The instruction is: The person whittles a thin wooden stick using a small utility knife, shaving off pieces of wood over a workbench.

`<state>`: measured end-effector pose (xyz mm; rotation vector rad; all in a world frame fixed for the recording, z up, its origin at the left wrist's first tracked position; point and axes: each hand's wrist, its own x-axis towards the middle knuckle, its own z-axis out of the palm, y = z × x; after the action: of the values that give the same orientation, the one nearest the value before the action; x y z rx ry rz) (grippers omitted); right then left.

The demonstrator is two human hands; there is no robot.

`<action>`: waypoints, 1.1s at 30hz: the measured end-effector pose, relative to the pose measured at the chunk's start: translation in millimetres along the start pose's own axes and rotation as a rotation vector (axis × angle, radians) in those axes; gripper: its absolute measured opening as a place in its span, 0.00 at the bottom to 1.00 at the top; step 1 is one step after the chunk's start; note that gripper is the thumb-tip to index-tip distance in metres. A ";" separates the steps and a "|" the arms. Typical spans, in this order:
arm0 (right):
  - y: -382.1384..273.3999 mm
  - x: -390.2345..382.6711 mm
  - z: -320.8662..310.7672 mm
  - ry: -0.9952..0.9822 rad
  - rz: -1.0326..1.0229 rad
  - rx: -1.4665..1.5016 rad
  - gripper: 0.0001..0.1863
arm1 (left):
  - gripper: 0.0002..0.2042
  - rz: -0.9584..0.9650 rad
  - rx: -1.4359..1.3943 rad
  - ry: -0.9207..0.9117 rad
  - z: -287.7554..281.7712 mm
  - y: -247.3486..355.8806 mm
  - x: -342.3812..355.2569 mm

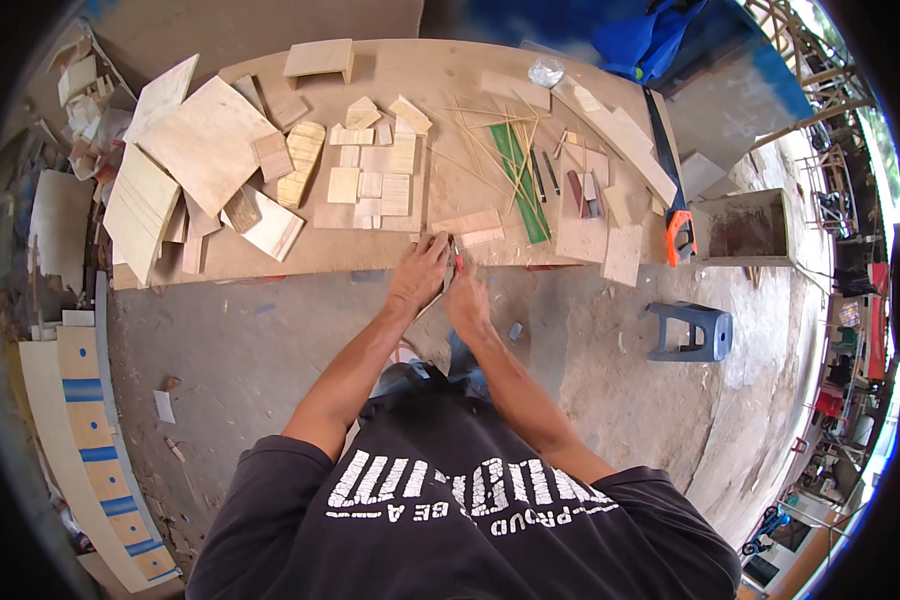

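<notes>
At the near edge of the workbench [270, 262], my two hands work close together. My left hand [422, 268] is closed, its fingers bent down at the edge around a thin wooden strip [432, 304] that slants toward my body. Right beside it, my right hand [467, 298] grips a slim red-handled tool [459, 263]; its tip is too small to make out. Just beyond the fingers lies a small flat wooden block [470, 226]. Farther off, an arrangement of small wood pieces [370, 185] rests on a flat board.
Wooden panels [210, 140] are heaped at the left. Thin sticks [460, 130], a green ruler [515, 175] and dark pens [545, 175] lie right of centre. A handsaw [678, 225] with an orange handle hangs over the right edge. A blue stool [692, 332] stands on the floor.
</notes>
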<state>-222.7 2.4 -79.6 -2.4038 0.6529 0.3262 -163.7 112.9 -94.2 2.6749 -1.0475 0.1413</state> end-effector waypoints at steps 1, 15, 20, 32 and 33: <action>1.5 -0.9 1.2 -0.016 0.036 -0.004 0.17 | 0.20 0.002 0.001 -0.005 -1.6 1.8 0.5; 9.3 9.1 -3.0 -0.012 -0.028 0.003 0.18 | 0.15 -0.051 -0.211 0.092 3.3 -5.9 8.6; 34.4 27.7 -16.5 0.017 -0.158 0.134 0.16 | 0.08 -0.175 -0.336 0.185 -7.3 1.7 19.5; 76.5 57.4 -71.4 0.134 -0.403 0.404 0.07 | 0.06 -0.400 -0.625 0.349 -2.0 4.5 26.9; 79.6 61.9 -75.6 0.126 -0.404 0.413 0.07 | 0.07 -0.379 -0.638 0.355 -2.4 4.7 26.5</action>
<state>-206.7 -122.5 -84.1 -2.0987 0.2414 -0.1217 -147.4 93.0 -86.0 2.1044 -0.3737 0.1645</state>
